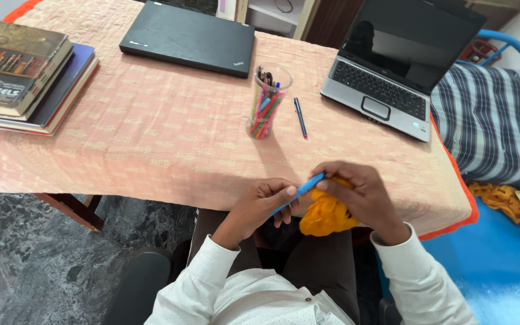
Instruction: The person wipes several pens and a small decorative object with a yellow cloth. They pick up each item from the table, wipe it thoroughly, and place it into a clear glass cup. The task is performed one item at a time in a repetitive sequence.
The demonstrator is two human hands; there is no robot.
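Below the pen jar (268,102), left hand (260,204) pinched a blue pen (301,191). Right hand (359,195) closed on pen and orange cloth (326,216).

Near edge, centre: I see bare cloth on the desk (151,144), open passage.
Mid-desk: pen jar (267,103) upright, loose pen (300,118) just beside it.
Far left corner: book stack (22,72).
Far edge: closed laptop (189,37).
Far right corner: open laptop (392,66), lid upright.
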